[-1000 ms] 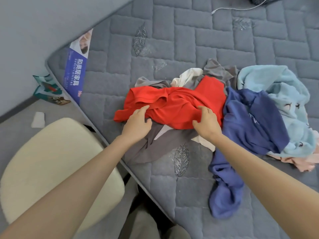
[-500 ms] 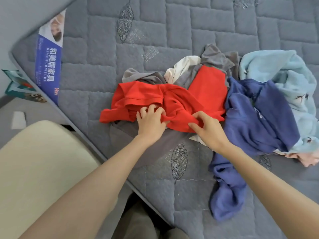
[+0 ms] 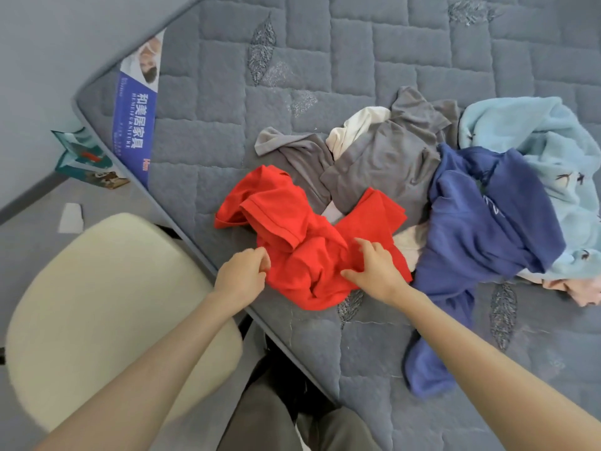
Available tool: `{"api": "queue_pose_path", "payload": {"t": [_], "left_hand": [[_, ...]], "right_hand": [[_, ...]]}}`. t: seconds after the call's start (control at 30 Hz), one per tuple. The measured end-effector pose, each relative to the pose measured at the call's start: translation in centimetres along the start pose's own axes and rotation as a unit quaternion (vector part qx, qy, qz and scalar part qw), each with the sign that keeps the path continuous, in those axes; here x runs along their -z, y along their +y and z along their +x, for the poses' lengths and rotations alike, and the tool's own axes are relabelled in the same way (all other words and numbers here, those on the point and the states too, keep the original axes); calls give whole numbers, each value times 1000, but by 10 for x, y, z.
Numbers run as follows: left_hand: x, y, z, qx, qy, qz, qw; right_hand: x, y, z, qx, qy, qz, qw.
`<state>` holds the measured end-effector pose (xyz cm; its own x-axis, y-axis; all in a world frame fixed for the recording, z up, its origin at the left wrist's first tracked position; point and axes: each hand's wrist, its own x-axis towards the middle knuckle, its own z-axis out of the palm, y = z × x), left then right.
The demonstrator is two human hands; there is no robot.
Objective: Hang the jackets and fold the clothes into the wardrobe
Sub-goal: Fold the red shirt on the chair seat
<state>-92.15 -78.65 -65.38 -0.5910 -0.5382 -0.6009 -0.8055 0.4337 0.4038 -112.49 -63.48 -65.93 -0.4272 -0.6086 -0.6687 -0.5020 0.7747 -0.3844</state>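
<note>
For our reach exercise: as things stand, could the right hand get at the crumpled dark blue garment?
Probably yes: the crumpled dark blue garment lies uncovered just beside the right hand, which touches the crumpled red shirt.

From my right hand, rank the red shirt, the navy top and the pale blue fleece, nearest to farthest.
1. Red shirt, directly under the right hand.
2. Navy top, just to its right.
3. Pale blue fleece, far right, beyond the navy.
</note>
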Motion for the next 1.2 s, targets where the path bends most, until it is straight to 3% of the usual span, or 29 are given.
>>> {"api": "queue_pose_path", "payload": {"t": [0.1,0.17,0.3,0.4,0.47,0.57,0.7,0.8,0.9,1.0,1.07,1.2], "left_hand": [[-7,9,7,-58,133,0,989],[-11,22,21,-103,171,51,979],[-24,40,48,-105,83,205,969],[-29,37,54,-75,97,249,961],[-29,34,50,-76,129,191,970],[-23,32,28,-75,183,13,980],[3,29,-21,-53,248,-187,949],[23,25,-61,14,275,-272,922],[30,17,-111,39,231,-257,938],[25,5,-168,45,118,-67,990],[11,0,-201,47,110,30,992],[-14,-9,-255,75,155,111,979]], "right_hand": [[-18,4,7,-46,-59,16,997],[-29,4,5,-32,-64,41,997],[-36,3,-8,22,39,136,990],[-19,1,-26,67,79,181,978],[-4,0,-37,93,115,191,970],[14,-1,-49,130,207,151,958],[26,-16,-72,104,201,224,948],[30,-32,-96,175,205,173,947],[33,-43,-122,238,156,83,955],[34,-40,-145,234,-4,-38,971],[29,-31,-158,230,-71,-177,954],[20,-16,-187,204,-68,-312,925]]}}
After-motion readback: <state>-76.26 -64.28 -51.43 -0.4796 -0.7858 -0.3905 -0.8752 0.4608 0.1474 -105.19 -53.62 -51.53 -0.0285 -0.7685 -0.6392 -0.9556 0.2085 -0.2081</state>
